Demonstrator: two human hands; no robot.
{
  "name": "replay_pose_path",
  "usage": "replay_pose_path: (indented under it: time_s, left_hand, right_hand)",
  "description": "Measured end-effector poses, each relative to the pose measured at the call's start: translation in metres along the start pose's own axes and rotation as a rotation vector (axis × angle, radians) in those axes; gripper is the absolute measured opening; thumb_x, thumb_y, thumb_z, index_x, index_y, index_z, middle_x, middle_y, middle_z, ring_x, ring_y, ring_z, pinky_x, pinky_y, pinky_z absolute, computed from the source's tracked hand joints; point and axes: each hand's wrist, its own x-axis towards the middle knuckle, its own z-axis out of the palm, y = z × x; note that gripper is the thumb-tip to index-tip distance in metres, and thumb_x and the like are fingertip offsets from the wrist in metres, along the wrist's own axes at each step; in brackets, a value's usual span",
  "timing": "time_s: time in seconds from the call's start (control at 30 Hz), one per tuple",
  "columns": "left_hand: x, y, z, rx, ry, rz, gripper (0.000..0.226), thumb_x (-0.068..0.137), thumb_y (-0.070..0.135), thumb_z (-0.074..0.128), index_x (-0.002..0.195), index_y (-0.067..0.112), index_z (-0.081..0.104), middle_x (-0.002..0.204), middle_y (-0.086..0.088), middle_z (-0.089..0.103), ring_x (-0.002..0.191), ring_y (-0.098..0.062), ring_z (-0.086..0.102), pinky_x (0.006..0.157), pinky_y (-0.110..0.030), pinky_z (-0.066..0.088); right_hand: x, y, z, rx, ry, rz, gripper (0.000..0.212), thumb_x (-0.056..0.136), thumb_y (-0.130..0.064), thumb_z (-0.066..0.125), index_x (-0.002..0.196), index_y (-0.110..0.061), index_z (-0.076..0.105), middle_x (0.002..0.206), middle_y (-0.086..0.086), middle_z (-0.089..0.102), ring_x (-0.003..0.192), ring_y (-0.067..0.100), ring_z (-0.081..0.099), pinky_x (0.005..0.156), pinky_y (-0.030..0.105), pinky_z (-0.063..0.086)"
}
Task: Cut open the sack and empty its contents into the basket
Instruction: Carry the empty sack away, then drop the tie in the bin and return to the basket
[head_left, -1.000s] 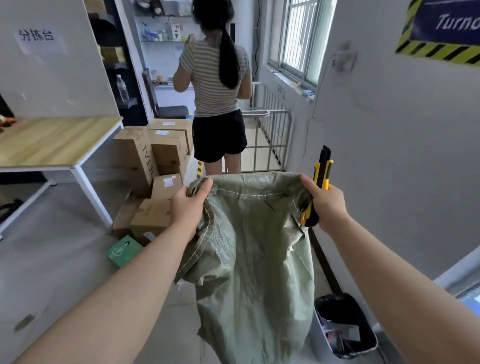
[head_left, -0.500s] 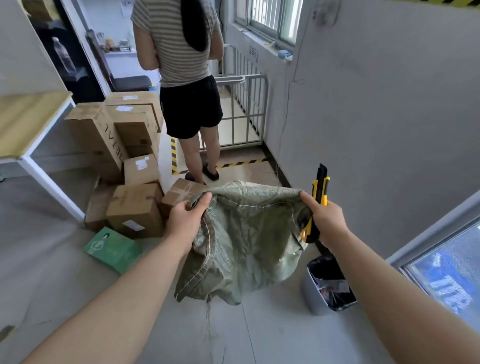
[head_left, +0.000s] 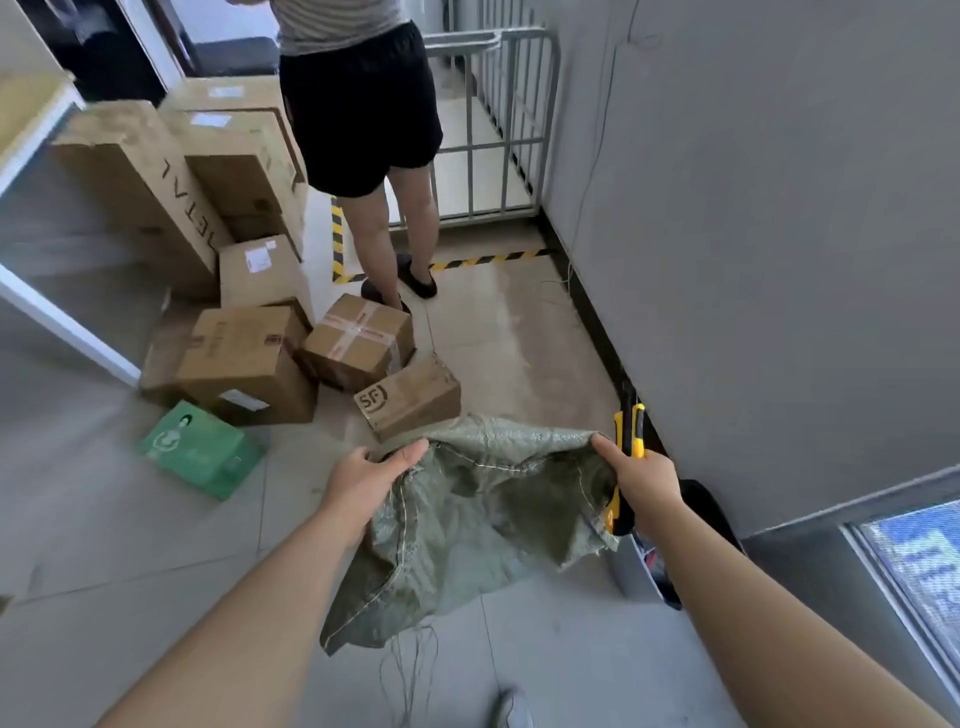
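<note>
A limp green woven sack (head_left: 483, 525) hangs crumpled between my hands, low above the floor, with loose threads trailing from its lower edge. My left hand (head_left: 369, 475) pinches its upper left edge. My right hand (head_left: 641, 480) grips the upper right corner together with a yellow and black utility knife (head_left: 629, 441), blade end pointing away from me. Cardboard boxes (head_left: 358, 340) lie scattered on the floor just beyond the sack, one marked SF (head_left: 410, 397). A metal cage basket (head_left: 498, 119) stands at the back against the wall.
A person (head_left: 363, 104) in black shorts stands ahead next to the cage basket. Stacked cartons (head_left: 171, 166) and a green box (head_left: 200, 449) sit at the left beside a white table leg (head_left: 62, 322). A grey bin with a black liner (head_left: 654, 566) stands by the right wall.
The view has tilted down toward the floor. The sack has dropped lower and bunched up between my hands. More boxes on the floor have come into sight. Both hands keep their hold.
</note>
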Motion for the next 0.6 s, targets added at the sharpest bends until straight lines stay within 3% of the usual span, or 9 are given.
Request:
replay_pose_path:
  time_s: [0.03,0.07,0.13,0.17,0.23,0.3,0.37,0.47,0.6]
  left_hand:
    - [0.013,-0.006,0.007,0.003,0.001,-0.022,0.1,0.052,0.08,0.069,0.12,0.009,0.059,0.109,-0.006,0.067,0.096,-0.024,0.062,0.082,-0.035,0.049]
    - [0.026,-0.012,0.015,0.001,-0.003,-0.038,0.094,0.056,0.078,0.068,0.118,0.008,0.058,0.113,-0.007,0.065,0.097,-0.022,0.061,0.082,-0.035,0.047]
    - [0.051,-0.025,0.031,0.005,0.004,-0.047,0.075,0.071,0.071,0.062,0.111,0.008,0.057,0.103,-0.006,0.061,0.084,-0.018,0.056,0.072,-0.032,0.041]
    - [0.064,-0.033,0.041,0.029,0.013,-0.058,0.079,0.073,0.073,0.057,0.114,0.006,0.056,0.1,-0.006,0.059,0.085,-0.02,0.055,0.07,-0.032,0.04]
    - [0.096,-0.057,0.06,0.065,0.037,-0.079,0.089,0.074,0.073,0.056,0.124,0.001,0.052,0.108,-0.009,0.058,0.102,-0.028,0.057,0.08,-0.036,0.044]
    - [0.131,-0.086,0.079,0.086,0.078,-0.082,0.076,0.077,0.064,0.061,0.118,0.001,0.053,0.106,-0.008,0.056,0.11,-0.032,0.056,0.083,-0.036,0.042]
    - [0.159,-0.11,0.095,0.125,0.121,-0.087,0.063,0.078,0.059,0.064,0.106,0.003,0.055,0.099,-0.008,0.058,0.101,-0.032,0.059,0.078,-0.034,0.042]
    - [0.21,-0.153,0.129,0.198,0.114,-0.097,0.06,0.079,0.057,0.066,0.104,0.002,0.058,0.099,-0.01,0.062,0.09,-0.028,0.057,0.074,-0.033,0.041]
    - [0.269,-0.215,0.17,0.328,0.086,-0.11,0.056,0.077,0.057,0.066,0.098,0.006,0.061,0.095,-0.01,0.065,0.089,-0.03,0.062,0.072,-0.033,0.043]
  right_hand:
    - [0.014,0.005,0.005,-0.025,0.006,0.011,0.049,0.07,-0.05,0.078,0.074,-0.009,0.053,0.069,0.01,0.052,0.065,0.024,0.051,0.06,0.037,0.045]
    - [0.029,0.011,0.012,-0.046,0.011,0.023,0.049,0.071,-0.049,0.077,0.07,-0.008,0.051,0.067,0.009,0.051,0.062,0.023,0.05,0.058,0.034,0.042]
    - [0.059,0.027,0.026,-0.079,0.012,0.052,0.052,0.074,-0.05,0.075,0.063,-0.01,0.044,0.06,0.006,0.046,0.055,0.02,0.045,0.054,0.032,0.037]
    - [0.073,0.036,0.034,-0.093,0.017,0.067,0.054,0.076,-0.051,0.073,0.061,-0.011,0.04,0.056,0.005,0.041,0.052,0.019,0.041,0.051,0.031,0.034]
    - [0.103,0.057,0.051,-0.104,0.035,0.095,0.056,0.079,-0.052,0.069,0.059,-0.013,0.034,0.053,0.003,0.035,0.05,0.018,0.035,0.048,0.03,0.03]
    - [0.132,0.082,0.068,-0.132,0.062,0.107,0.057,0.083,-0.052,0.064,0.058,-0.012,0.033,0.053,0.003,0.035,0.049,0.018,0.035,0.048,0.03,0.029]
    - [0.156,0.105,0.079,-0.176,0.083,0.113,0.056,0.088,-0.05,0.059,0.057,-0.011,0.034,0.053,0.004,0.037,0.049,0.019,0.036,0.049,0.03,0.028]
    - [0.205,0.155,0.103,-0.233,0.111,0.143,0.051,0.092,-0.048,0.051,0.064,-0.005,0.045,0.057,0.007,0.044,0.053,0.022,0.042,0.05,0.032,0.031]
    - [0.257,0.221,0.137,-0.305,0.133,0.168,0.042,0.096,-0.042,0.043,0.078,-0.005,0.053,0.074,0.013,0.053,0.072,0.03,0.05,0.066,0.037,0.04]
